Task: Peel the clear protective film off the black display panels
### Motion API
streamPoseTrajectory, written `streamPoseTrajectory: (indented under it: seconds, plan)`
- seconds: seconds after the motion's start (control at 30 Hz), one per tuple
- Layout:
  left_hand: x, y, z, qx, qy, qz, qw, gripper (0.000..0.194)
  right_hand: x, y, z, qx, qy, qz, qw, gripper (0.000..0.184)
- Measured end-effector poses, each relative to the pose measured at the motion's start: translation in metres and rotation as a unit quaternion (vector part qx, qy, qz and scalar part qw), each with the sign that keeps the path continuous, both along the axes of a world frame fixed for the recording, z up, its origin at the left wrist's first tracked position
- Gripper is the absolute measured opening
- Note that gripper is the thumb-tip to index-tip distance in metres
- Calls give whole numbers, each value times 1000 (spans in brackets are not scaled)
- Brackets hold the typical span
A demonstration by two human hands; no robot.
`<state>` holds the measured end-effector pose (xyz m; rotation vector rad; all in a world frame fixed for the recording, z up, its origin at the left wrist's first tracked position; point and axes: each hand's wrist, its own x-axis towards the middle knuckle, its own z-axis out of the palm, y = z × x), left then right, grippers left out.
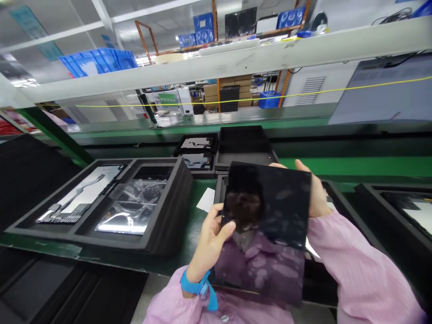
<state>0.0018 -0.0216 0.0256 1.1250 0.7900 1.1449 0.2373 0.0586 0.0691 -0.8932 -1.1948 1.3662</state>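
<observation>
A glossy black display panel (270, 225) is held upright in front of my chest, its shiny face towards me and full of reflections. My left hand (212, 238) grips its left edge, thumb on the front and fingers curled behind; a blue wrist strap (197, 283) circles that wrist. At the upper right edge my right hand (317, 195) holds the panel from behind, mostly hidden by it. Beyond the panel lies a partly covered black tray. To the left, a black foam tray (168, 180) holds a panel with a flex cable (81, 193) and a film-covered panel (131, 202).
Two smaller foam trays stand at the back, one with panels (195, 159), one dark inside (245, 144). Another foam tray (371, 198) is at the right. A white paper (206, 200) lies on the green bench (189, 238). A white shelf beam (202, 67) crosses overhead, with a blue bin (97, 63).
</observation>
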Motion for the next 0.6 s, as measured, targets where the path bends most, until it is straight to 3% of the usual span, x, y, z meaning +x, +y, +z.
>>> streamPoseTrajectory:
  seconds: [0.07, 0.13, 0.17, 0.27, 0.33, 0.37, 0.4, 0.47, 0.53, 0.6]
  plan:
    - [-1, -5, 0, -2, -5, 33, 999, 26, 7, -10, -5, 12, 0, -38, 999, 61]
    - [1, -12, -1, -8, -3, 57, 998, 30, 7, -18, -9, 58, -84, -126, 987, 63]
    - [2, -17, -1, -13, 0, 65, 998, 32, 4, -22, -11, 85, -141, -190, 968, 62]
    - [10, -32, 2, -27, -2, 85, 996, 37, -6, -32, -13, 193, -307, -382, 850, 47]
    - [14, -41, 8, -32, -8, 97, 995, 37, -12, -43, -10, 277, -360, -436, 776, 36]
    - [15, -45, 11, -36, -11, 104, 994, 37, -14, -50, -6, 308, -369, -431, 764, 31]
    - [16, -47, 15, -43, -17, 107, 993, 37, -15, -59, -3, 324, -355, -398, 781, 25]
    - [16, -49, 22, -66, -40, 105, 992, 39, -13, -77, 1, 318, -274, -285, 861, 20]
    - [14, -50, 29, -86, -71, 99, 989, 46, -5, -91, 0, 286, -172, -163, 929, 33]
    - [12, -51, 35, -90, -98, 81, 988, 60, 9, -99, -8, 272, -147, -144, 940, 52]
